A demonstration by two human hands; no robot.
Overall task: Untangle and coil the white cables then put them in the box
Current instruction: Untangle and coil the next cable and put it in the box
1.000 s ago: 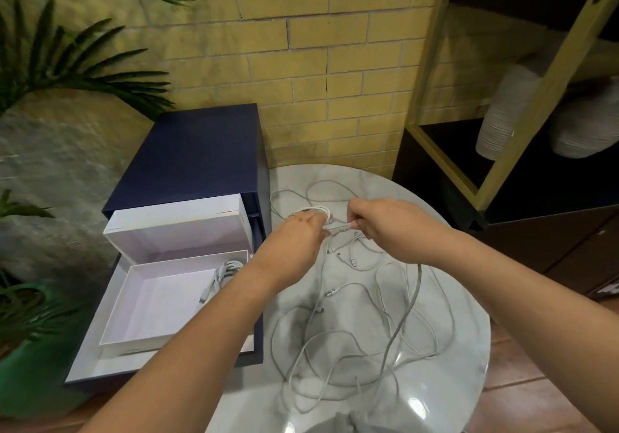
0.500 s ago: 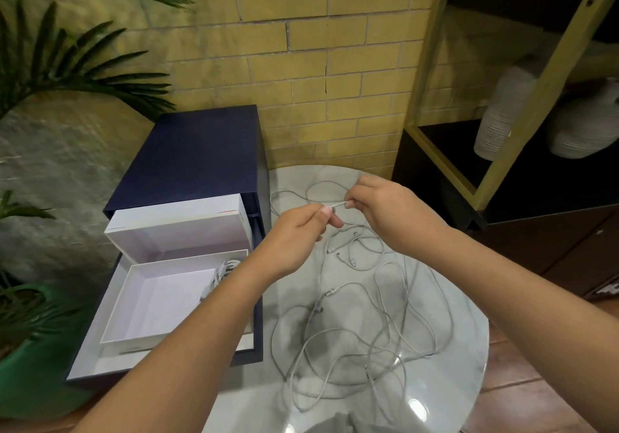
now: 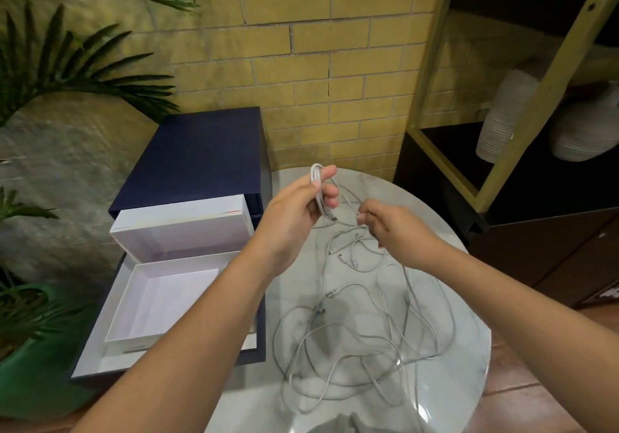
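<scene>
Your left hand [image 3: 294, 211] grips a small coil [image 3: 317, 188] of white cable, fingers and thumb curled round its middle, so the loops stand roughly upright above the far side of the table [image 3: 469, 349]. Your right hand [image 3: 395, 231] sits just beside it and a little lower, closed in a pinch on a thin strand [image 3: 350, 198]. That strand seems to run from the coil across the short gap to your pinch, then drop toward the loose cables [image 3: 361, 339] sprawled on the table nearer you, though where it joins them is too fine to trace. This looks like the winding step, with most of the tangle not yet dealt with. The next wrap depends on that gap. The free length lies to the right of the coil and below it, so your right hand is the one placed to feed it up and over the upright loops. The open box [image 3: 160, 302] lies to the left and below, nearer your left hand, whose forearm covers the box's right edge. That hand is best placed to set the finished coil inside.
</scene>
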